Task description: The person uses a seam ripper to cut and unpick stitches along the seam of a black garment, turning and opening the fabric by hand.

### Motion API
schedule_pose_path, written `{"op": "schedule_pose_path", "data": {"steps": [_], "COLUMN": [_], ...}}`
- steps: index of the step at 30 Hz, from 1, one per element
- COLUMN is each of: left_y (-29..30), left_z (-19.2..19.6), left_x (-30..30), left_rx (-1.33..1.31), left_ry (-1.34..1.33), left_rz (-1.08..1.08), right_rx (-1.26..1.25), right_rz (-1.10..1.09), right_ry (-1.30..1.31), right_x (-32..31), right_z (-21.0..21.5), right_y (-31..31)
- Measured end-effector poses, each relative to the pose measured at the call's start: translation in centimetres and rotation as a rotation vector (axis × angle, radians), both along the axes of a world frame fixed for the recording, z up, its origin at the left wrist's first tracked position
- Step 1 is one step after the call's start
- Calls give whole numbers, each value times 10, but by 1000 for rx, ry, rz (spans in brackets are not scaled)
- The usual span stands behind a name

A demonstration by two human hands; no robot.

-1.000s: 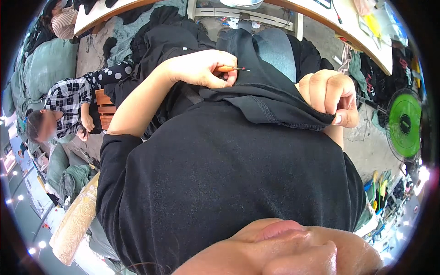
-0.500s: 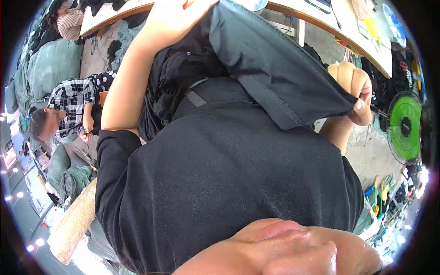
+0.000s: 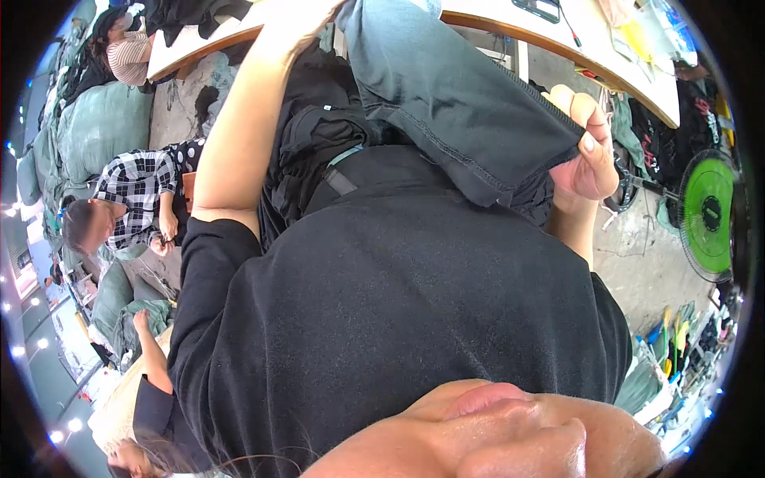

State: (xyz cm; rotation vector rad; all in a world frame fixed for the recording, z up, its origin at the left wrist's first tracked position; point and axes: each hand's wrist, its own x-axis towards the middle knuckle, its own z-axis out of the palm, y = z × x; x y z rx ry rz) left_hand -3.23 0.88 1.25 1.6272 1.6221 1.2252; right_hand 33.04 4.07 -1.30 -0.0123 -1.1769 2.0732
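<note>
Black shirt [image 3: 414, 319]: the wearer's own dark top filled the middle and lower part of the view and serves here as the landmark.
Grey garment [image 3: 454, 103]: a dark grey-blue denim piece with a stitched hem was held up just above the black shirt, stretched between both hands.
Worktable [image 3: 558, 40]: a pale table with a wooden edge curved across the top, beyond the garment.
Co-worker [image 3: 127, 199]: a person in a black-and-white checked shirt sat to the left of the black shirt, among green sacks.
Green fan [image 3: 709, 215]: a round green fan stood on the floor to the right of the black shirt.
Left hand [image 3: 299, 14]: raised above the black shirt at the top edge, touching the garment's upper end; its fingers were cut off, so I cannot tell its grip.
Right hand [image 3: 586, 147]: above and right of the black shirt, fingers curled closed, pinching the garment's lower corner.
</note>
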Motion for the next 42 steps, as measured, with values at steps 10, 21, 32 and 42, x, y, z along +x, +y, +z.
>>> {"op": "schedule_pose_path", "data": {"steps": [10, 21, 32, 42], "left_y": [40, 78, 73, 69], "left_z": [-21, 1, 2, 0], "left_x": [-18, -17, -14, -15], "left_rx": [178, 25, 10, 25], "left_ry": [-209, 136, 193, 197], "left_rz": [2, 18, 33, 68], "right_rx": [570, 825, 621, 635], "right_rz": [-36, 83, 50, 147], "right_ry": [-331, -361, -313, -279], "right_x": [-6, -32, 12, -21], "right_z": [25, 20, 21, 12], "right_y": [-10, -6, 16, -1]}}
